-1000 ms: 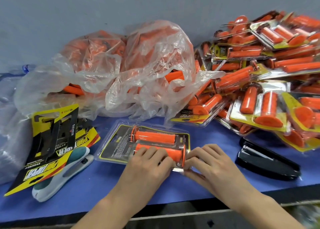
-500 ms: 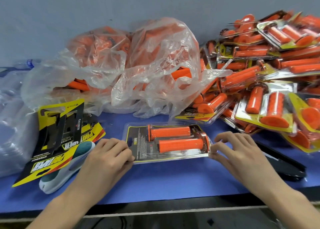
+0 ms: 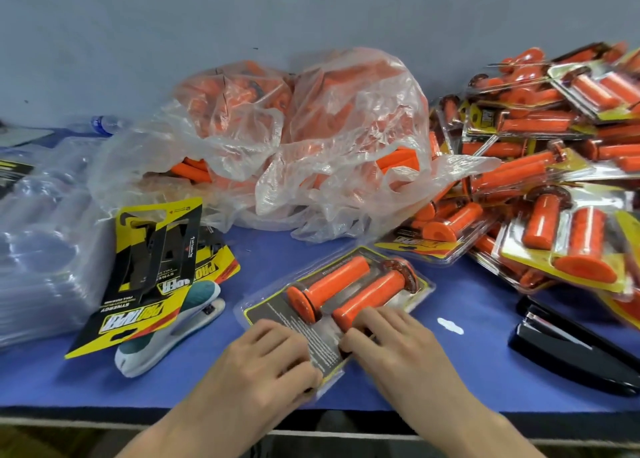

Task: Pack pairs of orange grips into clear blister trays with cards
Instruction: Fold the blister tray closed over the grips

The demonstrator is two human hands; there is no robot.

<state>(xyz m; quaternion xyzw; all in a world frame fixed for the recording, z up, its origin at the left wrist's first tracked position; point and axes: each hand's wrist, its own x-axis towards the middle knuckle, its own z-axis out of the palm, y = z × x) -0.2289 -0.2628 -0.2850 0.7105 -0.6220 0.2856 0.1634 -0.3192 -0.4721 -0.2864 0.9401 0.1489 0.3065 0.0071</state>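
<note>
- Turned since half a second ago, the blister tray (image 3: 391, 286) now lies slantwise instead of crosswise. Its near end points at the person, and both hands have come together there from its two ends.
- Left hand (image 3: 273, 357): bent fingers lie over the tray's near corner with the thumb at its edge, pinching the thin clear plastic.
- Right hand (image 3: 391, 347): bent fingers lie close together, tips pressing the tray beside the near end of one grip. Its thumb is hidden, so I cannot tell whether it grips.
- Two orange grips (image 3: 329, 284) lie side by side in the tray, matte ribbed cylinders with flanged ends, over a black card (image 3: 298, 322) with a yellow border.
- Everything sits on the smooth blue table (image 3: 450, 371).
- Left of the tray, a white-and-teal stapler (image 3: 166, 333) lies under glossy yellow-and-black loose cards (image 3: 152, 267); a stack of empty trays (image 3: 41, 250) sits further left.
- At the right lies a shiny black stapler (image 3: 571, 347).
- Behind are crinkled clear plastic bags (image 3: 294, 139) of loose grips.
- On the far right is a heap of packed trays (image 3: 536, 180).
</note>
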